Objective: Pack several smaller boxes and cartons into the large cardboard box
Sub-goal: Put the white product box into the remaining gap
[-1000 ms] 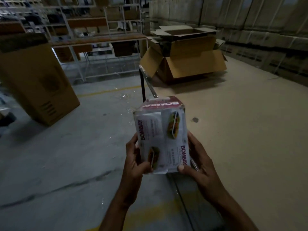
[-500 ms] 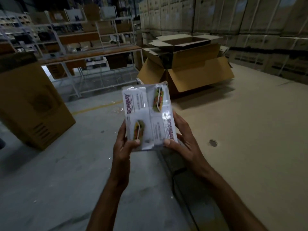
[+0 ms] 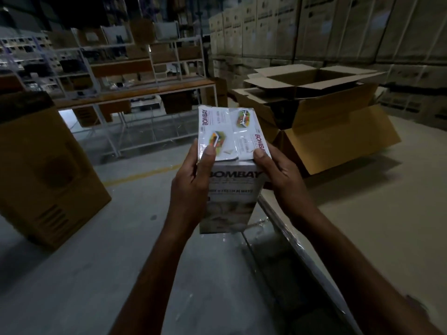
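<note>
Both hands hold the shrink-wrapped carton pack [image 3: 229, 165] upright, in front of and apart from the large cardboard box [image 3: 338, 122]. The left hand [image 3: 191, 184] clamps its left side, thumb on top. The right hand [image 3: 280, 175] clamps its right side, thumb on top. The box stands open on the table [image 3: 375, 213].

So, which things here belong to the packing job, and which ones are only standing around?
Job:
- white Bombay carton, held by left hand and right hand
- large open cardboard box

Not part of it:
- closed brown box on the floor
- shelving rack
- stacked cartons along the wall
</note>
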The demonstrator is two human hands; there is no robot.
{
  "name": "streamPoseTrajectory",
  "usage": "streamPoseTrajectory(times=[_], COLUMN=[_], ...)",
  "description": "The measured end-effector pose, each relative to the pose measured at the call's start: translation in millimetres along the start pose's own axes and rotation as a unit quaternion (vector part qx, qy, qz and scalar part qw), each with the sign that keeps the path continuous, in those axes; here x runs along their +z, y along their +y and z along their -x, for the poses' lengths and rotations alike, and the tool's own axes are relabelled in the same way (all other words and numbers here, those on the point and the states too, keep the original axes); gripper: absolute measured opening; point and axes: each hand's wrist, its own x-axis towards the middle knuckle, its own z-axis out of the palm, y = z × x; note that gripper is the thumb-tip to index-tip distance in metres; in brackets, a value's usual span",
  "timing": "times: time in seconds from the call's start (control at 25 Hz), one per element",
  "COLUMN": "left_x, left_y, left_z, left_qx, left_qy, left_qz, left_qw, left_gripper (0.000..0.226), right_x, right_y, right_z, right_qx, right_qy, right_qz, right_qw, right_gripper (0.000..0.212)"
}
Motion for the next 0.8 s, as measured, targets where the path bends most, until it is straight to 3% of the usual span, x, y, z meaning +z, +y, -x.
streamPoseTrajectory(times=[0.2, 0.4, 0.8], left_x=[-49, -63, 13], left_y=[-21, -14, 22], left_z=[-133, -254, -442], left_qx=[0.066, 0.154, 0.324], left_qy=[-0.057, -0.09, -0.126], left_qz=[0.047, 0.102, 0.17], left_qw=[0.995, 0.979, 0.922], left_gripper=[0.05, 0.049, 0.038], right_x=[49, 70, 4], right_y=[-5, -25, -67], right_z=[-107, -213, -376], right_qx=[-0.053, -0.151, -0.279], right_qy=[0.045, 0.099, 0.176], right_qz=[-0.017, 0.035, 0.166], right_qw=[0.997, 0.983, 0.929], right_gripper=[0.044, 0.048, 0.042])
